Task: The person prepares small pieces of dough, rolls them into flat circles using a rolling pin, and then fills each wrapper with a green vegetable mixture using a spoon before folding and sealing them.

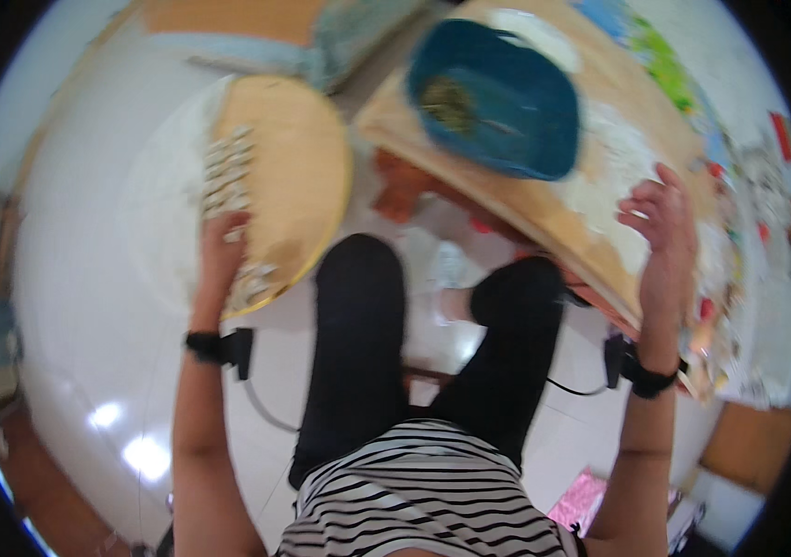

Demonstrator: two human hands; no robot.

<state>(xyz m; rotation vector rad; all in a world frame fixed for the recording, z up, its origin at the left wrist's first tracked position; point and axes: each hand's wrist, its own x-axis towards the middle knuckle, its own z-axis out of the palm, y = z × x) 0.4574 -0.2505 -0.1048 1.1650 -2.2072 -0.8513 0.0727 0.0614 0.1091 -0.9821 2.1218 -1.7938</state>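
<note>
On the left, my left hand [224, 243] reaches down onto a round wooden board [298, 176]. Its fingers are closed around a small pale dumpling, mostly covered by the hand. Rows of similar small dumplings [228, 167] lie along the board's left side, and several more [251, 281] sit near its lower edge. Over on the right, my right hand [660, 215] hovers above a floured wooden board [544, 209]. Its fingers are loosely bent and apart, with nothing seen between them. White flour [613, 158] is spread on that board beside the hand.
A blue basin [548, 139] on the right board holds a greenish-brown filling [448, 104] and a utensil. Both wrists wear black straps with cables. My legs [358, 334] fill the gap between the boards. Cluttered items [711, 316] line the far right.
</note>
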